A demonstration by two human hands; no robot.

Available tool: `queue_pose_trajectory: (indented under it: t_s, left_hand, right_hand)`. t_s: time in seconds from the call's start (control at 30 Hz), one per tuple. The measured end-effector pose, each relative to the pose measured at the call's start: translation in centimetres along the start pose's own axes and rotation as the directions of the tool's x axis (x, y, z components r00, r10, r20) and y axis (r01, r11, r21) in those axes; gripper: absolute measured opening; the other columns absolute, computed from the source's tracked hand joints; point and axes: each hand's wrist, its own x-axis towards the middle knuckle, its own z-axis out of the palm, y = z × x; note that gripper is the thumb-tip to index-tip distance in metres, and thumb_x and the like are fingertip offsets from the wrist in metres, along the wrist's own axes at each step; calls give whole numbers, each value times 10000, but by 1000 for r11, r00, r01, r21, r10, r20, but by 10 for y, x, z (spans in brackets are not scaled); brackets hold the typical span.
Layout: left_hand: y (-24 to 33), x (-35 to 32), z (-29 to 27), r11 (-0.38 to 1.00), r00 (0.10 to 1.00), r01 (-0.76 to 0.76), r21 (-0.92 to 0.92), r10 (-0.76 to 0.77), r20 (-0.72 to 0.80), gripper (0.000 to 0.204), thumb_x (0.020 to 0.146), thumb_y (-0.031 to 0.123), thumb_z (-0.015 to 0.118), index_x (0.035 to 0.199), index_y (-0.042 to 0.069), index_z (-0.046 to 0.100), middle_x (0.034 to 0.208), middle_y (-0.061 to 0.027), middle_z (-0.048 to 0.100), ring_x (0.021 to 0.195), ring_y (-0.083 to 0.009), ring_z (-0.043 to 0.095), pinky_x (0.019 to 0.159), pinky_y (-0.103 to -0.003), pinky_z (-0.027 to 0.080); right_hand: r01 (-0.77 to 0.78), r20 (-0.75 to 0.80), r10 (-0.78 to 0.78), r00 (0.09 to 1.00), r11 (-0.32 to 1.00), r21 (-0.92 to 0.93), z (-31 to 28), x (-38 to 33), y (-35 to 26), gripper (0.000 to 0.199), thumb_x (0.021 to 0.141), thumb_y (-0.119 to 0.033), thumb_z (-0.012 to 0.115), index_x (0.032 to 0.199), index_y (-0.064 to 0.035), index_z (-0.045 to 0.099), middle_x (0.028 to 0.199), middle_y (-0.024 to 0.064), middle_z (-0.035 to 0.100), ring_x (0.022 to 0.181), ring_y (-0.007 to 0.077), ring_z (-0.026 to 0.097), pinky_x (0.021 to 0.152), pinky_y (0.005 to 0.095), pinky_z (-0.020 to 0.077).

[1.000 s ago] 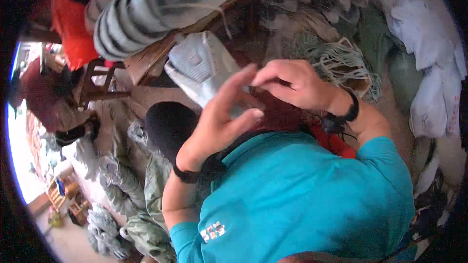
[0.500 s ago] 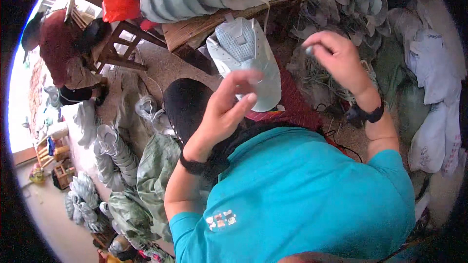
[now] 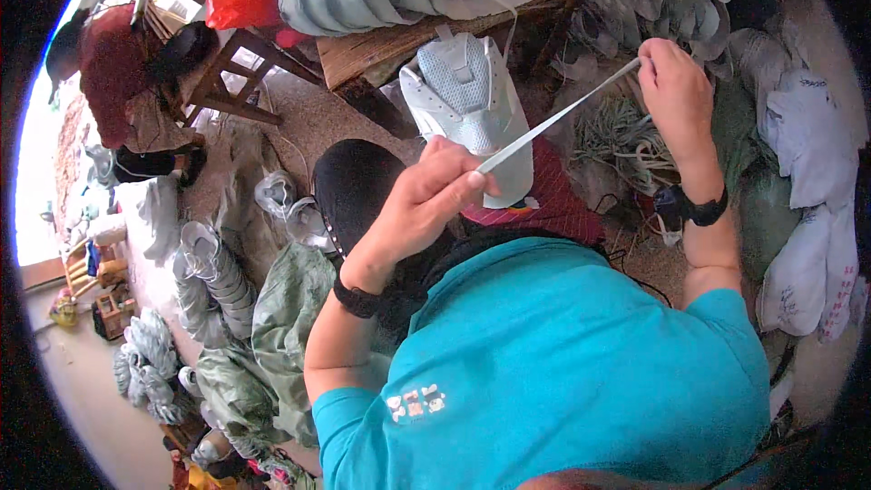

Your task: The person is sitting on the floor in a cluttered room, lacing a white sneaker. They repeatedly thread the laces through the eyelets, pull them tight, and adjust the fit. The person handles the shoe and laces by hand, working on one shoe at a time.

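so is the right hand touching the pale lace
Touching: the head view shows the right hand pinching the upper end of the pale lace at its fingertips, with the lace running straight down to the left hand.

The lace (image 3: pixel 557 117) is white, the shoe (image 3: pixel 474 132) by the near edge of the brown bench (image 3: pixel 363 55) pale grey with bluish mesh (image 3: pixel 446 80), the shirt (image 3: pixel 562 345) turquoise.

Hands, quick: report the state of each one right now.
Left hand: closed, thumb and fingers gripping the pale lace.
Right hand: closed, pinching the same lace, which runs straight between the two.
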Motion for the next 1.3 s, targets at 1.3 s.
queue_pose_trajectory:
  t_s: [1.3]
  left_hand:
    - [-49, 36, -8, 844, 932, 19, 535, 179, -315, 338, 792, 114, 743, 1114, 93, 641, 854, -56, 463, 727, -171, 505, 625, -285, 465]
  right_hand:
    - [13, 60, -114, 992, 553, 833, 79, -9, -118, 77, 804, -16, 660, 866, -33, 618, 825, 34, 529, 716, 123, 555, 627, 247, 447]
